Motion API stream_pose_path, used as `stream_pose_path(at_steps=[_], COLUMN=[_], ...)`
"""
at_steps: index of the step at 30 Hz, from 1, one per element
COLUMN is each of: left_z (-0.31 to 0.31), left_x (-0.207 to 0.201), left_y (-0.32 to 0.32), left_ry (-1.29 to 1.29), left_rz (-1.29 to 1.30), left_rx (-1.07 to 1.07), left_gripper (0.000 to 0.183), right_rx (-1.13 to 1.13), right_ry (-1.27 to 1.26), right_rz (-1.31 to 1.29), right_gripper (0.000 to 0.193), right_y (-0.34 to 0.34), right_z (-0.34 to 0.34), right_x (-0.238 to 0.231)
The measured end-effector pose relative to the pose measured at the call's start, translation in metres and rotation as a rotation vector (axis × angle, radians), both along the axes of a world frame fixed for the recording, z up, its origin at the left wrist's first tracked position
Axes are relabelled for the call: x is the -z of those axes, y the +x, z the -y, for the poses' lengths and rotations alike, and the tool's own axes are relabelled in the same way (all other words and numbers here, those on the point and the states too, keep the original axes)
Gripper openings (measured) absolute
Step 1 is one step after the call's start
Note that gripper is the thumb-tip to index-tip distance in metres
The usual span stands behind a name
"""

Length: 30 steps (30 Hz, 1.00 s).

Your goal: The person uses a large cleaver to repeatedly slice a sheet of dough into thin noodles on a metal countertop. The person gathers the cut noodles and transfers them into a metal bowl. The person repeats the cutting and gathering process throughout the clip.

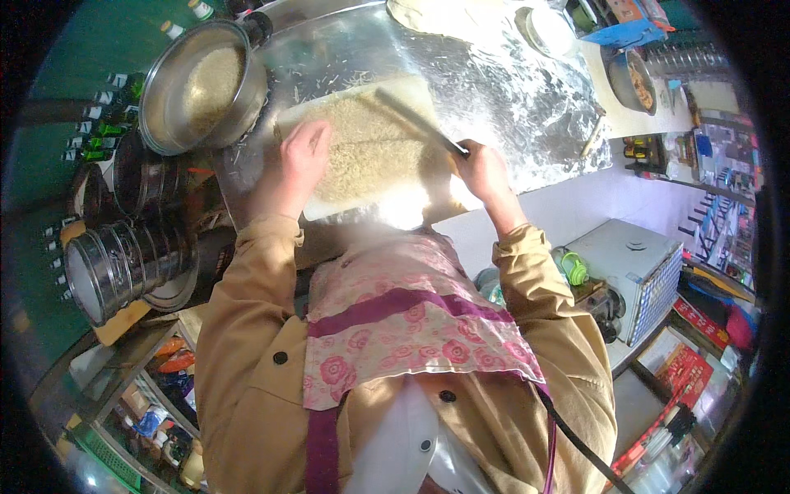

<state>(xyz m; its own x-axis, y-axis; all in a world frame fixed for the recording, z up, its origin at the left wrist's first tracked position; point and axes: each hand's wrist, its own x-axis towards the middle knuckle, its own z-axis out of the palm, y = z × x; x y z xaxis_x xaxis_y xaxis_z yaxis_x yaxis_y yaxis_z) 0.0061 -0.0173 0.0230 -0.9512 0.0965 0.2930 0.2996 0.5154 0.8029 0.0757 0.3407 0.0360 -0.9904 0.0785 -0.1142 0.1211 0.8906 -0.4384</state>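
Observation:
My right hand is closed round the handle of a kitchen knife, which I see nearly edge-on. The blade slants up and left over a flat pile of finely chopped pale food; whether it touches the pile I cannot make out. Under the pile lies a whitish cutting board. At the pile's left side is my left hand, its fingers bent and held together; what they hold, if anything, is hidden. A large metal pot with similar pale food inside stands to the far left.
The shiny metal tabletop carries loose pale shreds, and its right part is white with powder or glare. A pale sheet of dough or cloth lies at the far edge. Stacked metal steamers or pots stand left; a white cabinet stands right.

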Motion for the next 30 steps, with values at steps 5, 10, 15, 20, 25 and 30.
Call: stream_pose_path(at_steps=[5,10,15,20,25,30], left_z=[0.015,0.023,0.031,0.045,0.067,0.082], left_x=[0.021,0.029,0.035,0.031,0.049,0.055], left_y=[0.034,0.060,0.072,0.081,0.096,0.109], left_ry=[-0.008,-0.002,0.070,0.171,0.363,0.455], left_rz=[0.101,0.176,0.215,0.254,0.239,0.306], left_rx=[-0.058,-0.140,-0.205,-0.289,-0.372,-0.420], left_gripper=[0.013,0.016,0.018,0.018,0.022,0.022], right_rx=[0.137,0.016,0.036,-0.117,-0.274,-0.396], right_ry=[-0.038,-0.066,-0.259,-0.139,-0.288,-0.602], right_rz=[0.052,0.102,0.041,0.039,0.079,0.168], right_gripper=[0.029,0.034,0.032,0.030,0.030,0.042], right_y=[0.023,0.035,0.014,0.004,0.023,0.046], right_z=[0.009,0.046,0.088,0.090,0.108,0.147], right_x=[0.008,0.030,0.018,-0.056,-0.075,-0.036])
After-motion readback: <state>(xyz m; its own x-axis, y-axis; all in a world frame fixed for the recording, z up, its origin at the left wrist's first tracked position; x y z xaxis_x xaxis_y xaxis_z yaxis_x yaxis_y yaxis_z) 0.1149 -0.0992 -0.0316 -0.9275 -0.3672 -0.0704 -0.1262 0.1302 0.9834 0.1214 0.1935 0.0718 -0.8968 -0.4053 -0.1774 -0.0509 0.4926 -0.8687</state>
